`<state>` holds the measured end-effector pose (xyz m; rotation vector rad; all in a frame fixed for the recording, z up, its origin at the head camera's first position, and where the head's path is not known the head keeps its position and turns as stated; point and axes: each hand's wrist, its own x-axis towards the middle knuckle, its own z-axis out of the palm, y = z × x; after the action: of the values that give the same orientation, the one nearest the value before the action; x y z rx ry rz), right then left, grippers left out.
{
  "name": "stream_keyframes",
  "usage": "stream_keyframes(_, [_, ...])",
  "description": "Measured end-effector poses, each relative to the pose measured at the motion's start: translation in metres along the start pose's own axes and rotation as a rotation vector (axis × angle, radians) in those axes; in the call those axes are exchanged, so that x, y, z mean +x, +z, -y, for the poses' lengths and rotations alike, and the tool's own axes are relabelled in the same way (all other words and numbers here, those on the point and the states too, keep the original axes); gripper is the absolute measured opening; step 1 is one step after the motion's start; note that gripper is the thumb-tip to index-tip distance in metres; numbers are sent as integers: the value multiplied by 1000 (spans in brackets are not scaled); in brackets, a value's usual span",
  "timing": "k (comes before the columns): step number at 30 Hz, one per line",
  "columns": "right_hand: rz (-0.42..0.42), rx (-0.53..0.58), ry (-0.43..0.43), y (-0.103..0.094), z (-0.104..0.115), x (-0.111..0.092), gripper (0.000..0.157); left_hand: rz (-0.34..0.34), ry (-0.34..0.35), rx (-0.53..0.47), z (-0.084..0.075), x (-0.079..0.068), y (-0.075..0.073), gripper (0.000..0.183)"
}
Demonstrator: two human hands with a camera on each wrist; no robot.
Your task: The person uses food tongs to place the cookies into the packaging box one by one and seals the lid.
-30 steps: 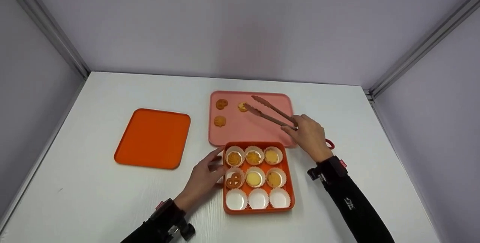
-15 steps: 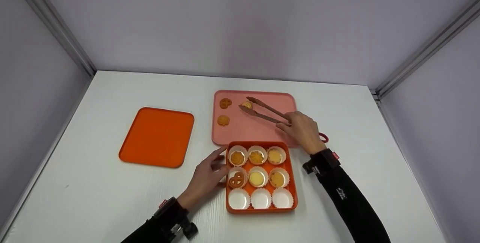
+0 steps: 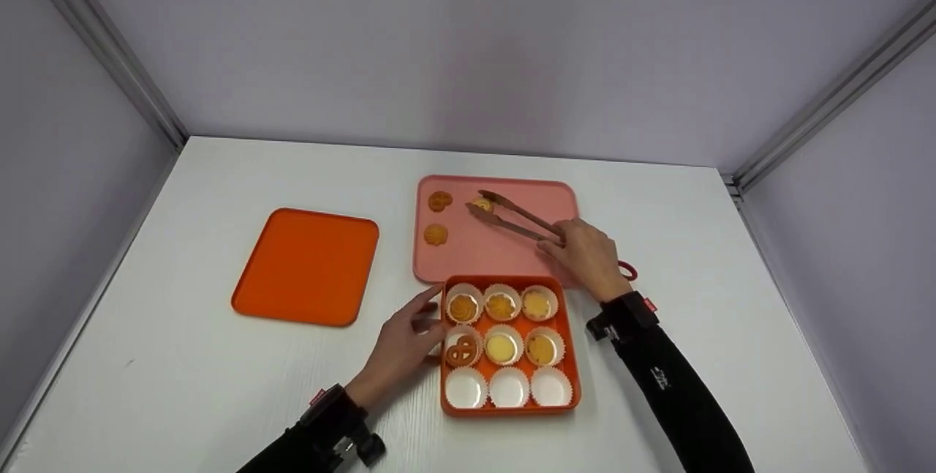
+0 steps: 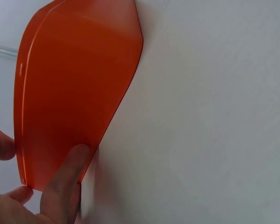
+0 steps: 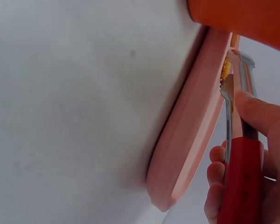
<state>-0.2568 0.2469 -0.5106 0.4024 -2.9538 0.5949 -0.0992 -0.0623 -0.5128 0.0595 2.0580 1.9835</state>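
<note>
My right hand [image 3: 587, 257] grips metal tongs [image 3: 523, 228] with red handles [image 5: 242, 179], over a pink tray [image 3: 482, 261]. The tongs' tips are spread, one on each side of a small yellowish cookie [image 3: 482, 204] on the tray. Left of it lie a brown pretzel-shaped cookie [image 3: 439, 201] and a round golden cookie [image 3: 435, 235]. My left hand [image 3: 402, 345] rests against the left wall of an orange box [image 3: 574, 385], its fingers touching the wall [image 4: 74, 93]. Paper cups fill the box; the two far rows hold cookies, and the near row's cups [image 3: 509, 387] are bare.
A flat orange square lid or tray [image 3: 303, 268] lies on the white table [image 3: 146, 356] to the left. The box stands right in front of the pink tray's near edge. Grey walls [image 3: 468, 56] rise behind and at both sides.
The tongs have moved slightly left and down, and their tips have come closer together around the yellowish cookie. My left hand stays against the box. The head view has shifted a little.
</note>
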Motion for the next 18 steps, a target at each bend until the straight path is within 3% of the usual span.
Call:
stream_keyframes(6, [-35,-26,-20,1,0,-2,37,-4,25,27,-17,-10,0,61])
stream_keyframes(18, [-39,-22,-9,-1,-3,-8,36,0,23,-10,-15,-9,2,60])
